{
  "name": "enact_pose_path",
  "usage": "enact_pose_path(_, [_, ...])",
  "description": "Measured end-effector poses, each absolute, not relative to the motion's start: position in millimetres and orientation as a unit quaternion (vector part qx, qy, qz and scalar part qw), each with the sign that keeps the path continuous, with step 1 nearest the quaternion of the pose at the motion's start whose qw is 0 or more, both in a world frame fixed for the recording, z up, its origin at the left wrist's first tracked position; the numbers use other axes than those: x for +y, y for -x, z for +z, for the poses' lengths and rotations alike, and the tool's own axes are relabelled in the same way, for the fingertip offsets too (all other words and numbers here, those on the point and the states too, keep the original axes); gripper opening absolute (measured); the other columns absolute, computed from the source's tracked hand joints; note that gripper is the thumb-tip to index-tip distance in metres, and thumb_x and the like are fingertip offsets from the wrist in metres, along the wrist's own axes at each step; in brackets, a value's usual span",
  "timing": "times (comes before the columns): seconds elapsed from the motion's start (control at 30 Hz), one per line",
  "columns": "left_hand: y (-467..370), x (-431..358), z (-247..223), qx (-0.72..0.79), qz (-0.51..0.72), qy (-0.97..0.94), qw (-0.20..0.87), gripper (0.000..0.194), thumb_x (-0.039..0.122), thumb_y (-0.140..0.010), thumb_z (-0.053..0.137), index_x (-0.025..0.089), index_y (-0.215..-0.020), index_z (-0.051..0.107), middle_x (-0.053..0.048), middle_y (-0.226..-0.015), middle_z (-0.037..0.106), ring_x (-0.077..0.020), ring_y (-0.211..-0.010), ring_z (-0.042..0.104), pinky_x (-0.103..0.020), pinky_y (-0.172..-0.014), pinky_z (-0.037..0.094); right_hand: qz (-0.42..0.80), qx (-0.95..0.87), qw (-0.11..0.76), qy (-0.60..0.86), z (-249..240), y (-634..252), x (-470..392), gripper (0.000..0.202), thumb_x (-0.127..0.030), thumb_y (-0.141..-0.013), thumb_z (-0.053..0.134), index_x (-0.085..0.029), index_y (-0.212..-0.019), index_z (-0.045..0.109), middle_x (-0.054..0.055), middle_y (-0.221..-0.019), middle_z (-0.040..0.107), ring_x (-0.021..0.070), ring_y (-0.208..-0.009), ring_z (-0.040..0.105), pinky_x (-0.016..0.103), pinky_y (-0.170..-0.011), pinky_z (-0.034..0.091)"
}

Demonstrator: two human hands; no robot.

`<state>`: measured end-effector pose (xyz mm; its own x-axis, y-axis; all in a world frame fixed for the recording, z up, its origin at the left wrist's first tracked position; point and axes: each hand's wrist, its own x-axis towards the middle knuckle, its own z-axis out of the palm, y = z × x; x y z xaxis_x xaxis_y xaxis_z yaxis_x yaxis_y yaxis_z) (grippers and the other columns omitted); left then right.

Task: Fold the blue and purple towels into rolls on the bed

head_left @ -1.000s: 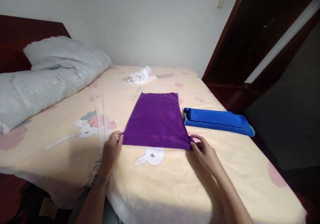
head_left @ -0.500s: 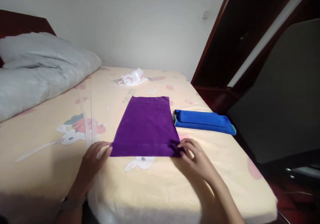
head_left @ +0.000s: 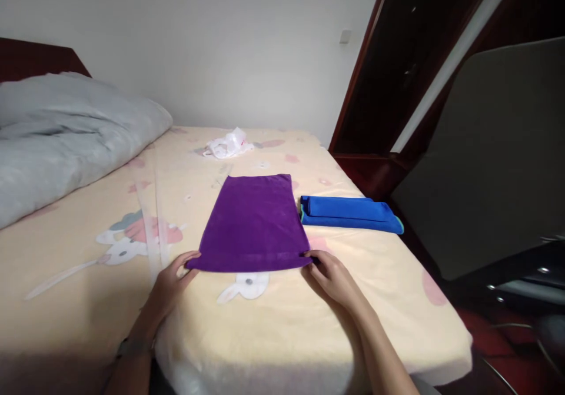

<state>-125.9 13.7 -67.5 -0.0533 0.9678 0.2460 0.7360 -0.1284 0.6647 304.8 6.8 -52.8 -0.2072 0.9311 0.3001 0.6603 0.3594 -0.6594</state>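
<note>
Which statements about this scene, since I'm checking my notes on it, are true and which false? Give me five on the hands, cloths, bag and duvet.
1. The left hand holds a near corner of the purple cloth. True.
2. The right hand rests on the blue cloth. False: it holds the purple cloth's other near corner.
3. The blue cloth lies folded to the right of the purple cloth. True.
4. The bag lies on top of the purple cloth. False: it lies on the bed, beyond the cloth.
5. The duvet is at the left of the view. True.
</note>
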Motion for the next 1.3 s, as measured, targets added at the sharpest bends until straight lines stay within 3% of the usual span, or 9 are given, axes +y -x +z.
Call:
enact_pose_path(0.1, [119.6,16.5,-64.4,0.663,0.37,-0.618,0.205,0.037,0.047,-0.081,0.059,0.024,-0.11,0.067,-0.004,-0.116,0.073,-0.0241,-0.111,0.066,-0.033,-0.095,0.053,0.175,-0.762,0.344,0.521,-54.8,-307.9,7.9,0.026,-0.028,-0.095,0.047,-0.022,-0.116,0.063,0.007,-0.118,0.066,0.0257,-0.111,0.06,0.04,-0.098,0.046])
enact_pose_path(0.27, [111.5,20.6,-68.1,0.688,0.386,-0.583,0.195,0.036,0.05,-0.083,0.057,0.023,-0.105,0.066,-0.004,-0.104,0.075,-0.0249,-0.104,0.069,-0.03,-0.088,0.054,0.181,-0.77,0.331,0.515,-64.7,-312.9,11.3,0.036,-0.027,-0.085,0.059,-0.024,-0.121,0.062,0.007,-0.12,0.065,0.027,-0.112,0.06,0.04,-0.097,0.047])
enact_pose_path(0.47, [107.1,17.7,-64.4,0.686,0.408,-0.579,0.168,0.037,0.051,-0.087,0.052,0.023,-0.107,0.062,-0.005,-0.1,0.073,-0.0251,-0.101,0.068,-0.031,-0.086,0.051,0.287,-0.669,0.415,0.546,-64.7,-307.4,10.7,0.029,-0.038,-0.096,0.051,-0.023,-0.116,0.065,0.007,-0.114,0.069,0.0256,-0.104,0.064,0.037,-0.091,0.051])
enact_pose_path(0.7, [103.7,1.5,-41.0,0.697,0.437,-0.556,0.12,0.033,0.051,-0.089,0.049,0.023,-0.101,0.061,-0.001,-0.089,0.069,-0.0209,-0.085,0.064,-0.028,-0.078,0.049,0.358,-0.62,0.465,0.52,-35.0,-302.7,0.5,0.032,-0.047,-0.094,0.058,-0.019,-0.107,0.067,0.008,-0.109,0.07,0.0263,-0.105,0.062,0.034,-0.09,0.048])
enact_pose_path(0.8, [103.1,-0.6,-41.1,0.692,0.442,-0.554,0.136,0.033,0.052,-0.09,0.047,0.022,-0.095,0.061,0.001,-0.079,0.066,-0.0192,-0.077,0.062,-0.027,-0.072,0.048,0.384,-0.608,0.453,0.527,-35.8,-307.1,0.8,0.038,-0.052,-0.092,0.058,-0.017,-0.103,0.068,0.008,-0.1,0.071,0.0263,-0.095,0.064,0.033,-0.082,0.05])
enact_pose_path(0.9, [103.2,1.7,-48.6,0.69,0.375,-0.597,0.163,0.035,0.052,-0.092,0.044,0.022,-0.091,0.062,0.0,-0.077,0.066,-0.0189,-0.075,0.062,-0.026,-0.068,0.046,0.389,-0.62,0.373,0.571,-45.7,-311.1,3.5,0.04,-0.055,-0.092,0.056,-0.018,-0.094,0.07,0.008,-0.089,0.072,0.0267,-0.085,0.066,0.032,-0.072,0.051])
enact_pose_path(1.03, [103.5,4.5,-59.2,0.679,0.29,-0.668,0.092,0.033,0.047,-0.095,0.042,0.022,-0.09,0.063,-0.003,-0.08,0.067,-0.0204,-0.077,0.063,-0.027,-0.068,0.044,0.289,-0.648,0.267,0.652,-56.3,-314.4,6.3,0.035,-0.053,-0.09,0.055,-0.023,-0.095,0.073,0.007,-0.089,0.075,0.03,-0.086,0.069,0.035,-0.071,0.05])
enact_pose_path(1.17, [100.1,0.7,-58.3,0.672,0.304,-0.675,0.023,0.03,0.044,-0.094,0.044,0.021,-0.085,0.061,-0.006,-0.082,0.065,-0.0211,-0.08,0.061,-0.029,-0.074,0.044,0.275,-0.609,0.277,0.69,-55.9,-316.7,6.4,0.036,-0.051,-0.089,0.055,-0.023,-0.102,0.073,0.007,-0.094,0.075,0.03,-0.09,0.07,0.036,-0.075,0.051])
enact_pose_path(1.3, [92.2,-4.9,-52.0,0.695,0.271,-0.666,-0.003,0.033,0.042,-0.093,0.043,0.024,-0.066,0.043,-0.002,-0.066,0.054,-0.019,-0.063,0.053,-0.03,-0.062,0.038,0.363,-0.535,0.338,0.684,-60.2,-313.7,7.8,0.04,-0.051,-0.084,0.062,-0.018,-0.104,0.072,0.009,-0.088,0.075,0.0272,-0.082,0.07,0.033,-0.067,0.051])
